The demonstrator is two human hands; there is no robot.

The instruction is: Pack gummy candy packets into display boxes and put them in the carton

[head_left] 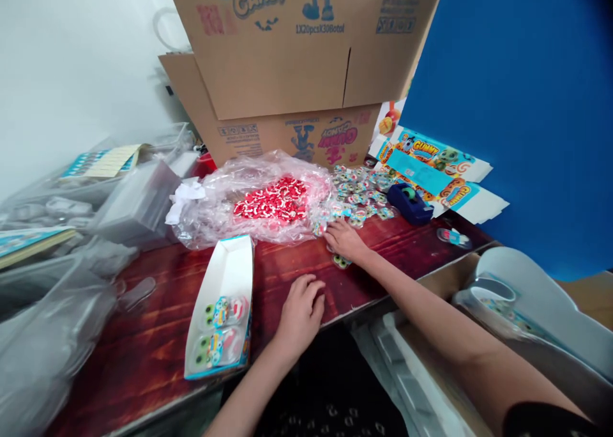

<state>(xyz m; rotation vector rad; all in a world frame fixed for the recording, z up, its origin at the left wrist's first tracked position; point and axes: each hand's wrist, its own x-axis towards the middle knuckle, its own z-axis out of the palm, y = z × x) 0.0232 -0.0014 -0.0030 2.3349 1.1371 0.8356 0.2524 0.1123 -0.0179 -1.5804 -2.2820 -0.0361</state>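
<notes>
My left hand [301, 309] rests on the dark red table [143, 354] near its front edge, fingers curled loosely with nothing visible in them. My right hand [343, 239] reaches forward with fingers flat on the edge of a pile of small wrapped eyeball candies [360, 195]. One loose candy [341, 262] lies just under that wrist. A white open display box [225, 277] with a blue rim lies left of my left hand and holds two candy packs [221, 329]. A clear plastic bag [225, 197] holds red and white candies [272, 200].
Large cardboard candy cartons [287, 66] stand at the back. Flat printed box blanks [431, 165] and a blue tape dispenser [409, 202] lie at the right. Clear plastic bags and trays [71, 232] crowd the left. A blue board [517, 92] stands at the right.
</notes>
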